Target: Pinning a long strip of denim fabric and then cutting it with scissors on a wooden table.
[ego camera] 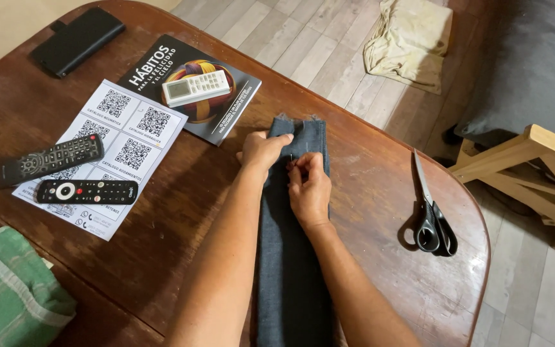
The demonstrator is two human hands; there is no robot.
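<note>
Denim strip [290, 283] runs up the middle of the wooden table [181, 225], with the right hand [309, 189] pinching its fabric between fingertips and the left hand [261, 151] pressing flat on its left edge. Black-handled scissors [433, 215] lie to the right; farther left rest two black remotes [65, 173], a code sheet [114, 144], and a book [191, 87] bearing a white remote [197, 88].

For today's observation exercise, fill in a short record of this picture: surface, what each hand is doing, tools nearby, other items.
Surface: brown wooden table
Left hand: presses flat on the denim strip
Right hand: pinches something small on the strip, too small to tell
Tools: black-handled scissors, lying apart to the right
Other items: two black remotes, white remote on a book, green towel
</note>
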